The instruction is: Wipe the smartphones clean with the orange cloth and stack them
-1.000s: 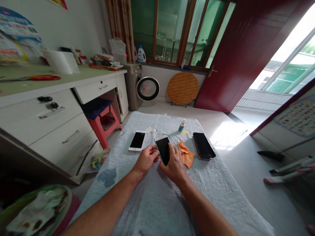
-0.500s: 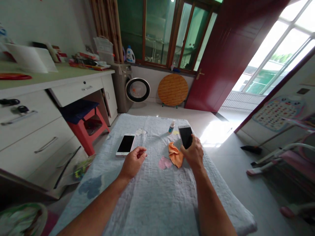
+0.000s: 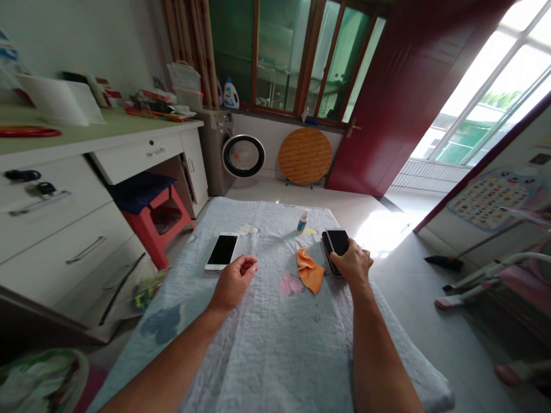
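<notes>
My right hand (image 3: 353, 261) grips a dark-screened phone (image 3: 338, 242) by its sides, at the right edge of the cloth-covered table (image 3: 267, 350). Under that phone shows the edge of another flat, dark thing, perhaps a second phone; most of it is hidden. Just left of this hand lies a crumpled orange cloth (image 3: 310, 272). My left hand (image 3: 233, 284) rests on the table with its fingers loosely curled in, and nothing shows in them. Close beyond it a white phone (image 3: 222, 251) lies flat, black screen up. A small spray bottle (image 3: 302, 222) stands upright near the far edge.
To the left are a white desk (image 3: 142, 146) and a red stool (image 3: 157, 223) with a dark cover. A washing machine (image 3: 215, 149) with its door open stands at the back, near a round wooden tabletop (image 3: 305, 156). On the right is a pink-seated chair (image 3: 520, 284).
My right hand has carried its phone to the right and towards me, from beyond the orange cloth to over the dark flat thing. My left hand stays where it was.
</notes>
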A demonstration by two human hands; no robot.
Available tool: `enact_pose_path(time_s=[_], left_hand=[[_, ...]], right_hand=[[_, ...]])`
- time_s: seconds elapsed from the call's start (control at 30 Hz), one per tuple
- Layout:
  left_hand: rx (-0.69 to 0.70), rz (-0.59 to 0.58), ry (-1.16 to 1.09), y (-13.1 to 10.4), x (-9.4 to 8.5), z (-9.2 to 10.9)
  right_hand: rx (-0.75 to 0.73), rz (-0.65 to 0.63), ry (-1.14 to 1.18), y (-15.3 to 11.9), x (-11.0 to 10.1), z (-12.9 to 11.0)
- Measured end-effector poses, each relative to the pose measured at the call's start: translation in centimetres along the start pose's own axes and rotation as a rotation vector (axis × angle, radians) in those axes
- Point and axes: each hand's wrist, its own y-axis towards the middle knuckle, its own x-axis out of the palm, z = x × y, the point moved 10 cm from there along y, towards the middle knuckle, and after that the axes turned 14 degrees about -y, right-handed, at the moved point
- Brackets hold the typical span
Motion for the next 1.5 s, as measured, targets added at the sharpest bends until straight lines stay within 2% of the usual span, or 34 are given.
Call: enact_pose_path(time_s=[0.23,0.4,0.6,0.73,0.87,0.97,1.07,1.17,1.3,1.5], left_hand=[[0.048,0.019,0.08,0.2,-0.6,0.4],[0.16,0.06,0.197,0.3,-1.5,2.2],[0.432,0.197,0.469,0.4,-3.8,6.2],[0.499,0.333,0.628,0.9,-6.3,7.2],[0.314,0.392,0.858,1.8,-7.5,5.3],[0.16,0.359,1.03,2.0,-7.3,3.5],[0.087,0.314,1.131,1.8,-6.8,2.7],[0.05,0.296,1.182,1.7,-6.7,2.6],[-0.009,0.271,1.223,1.8,-6.9,2.5],[-0.034,0.246,1.214,1.9,-6.7,2.2]], right_hand=[[-0.025,-0.049,-0.037,0.0,1.0,-0.3],[-0.03,-0.092,-0.061,0.1,1.6,-0.4],[-0.061,-0.087,-0.036,0.0,1.6,-0.5],[-0.104,0.041,0.027,-0.3,0.4,-0.7],[-0.219,0.31,0.224,-1.9,-2.1,-2.5],[-0.46,0.399,0.373,-4.5,-3.1,-6.1],[-0.673,0.35,0.418,-7.1,-2.5,-9.7],[-0.757,0.279,0.434,-8.4,-1.5,-11.5],[-0.77,0.209,0.444,-8.9,-0.4,-12.2],[-0.775,0.18,0.437,-9.2,-0.3,-12.6]])
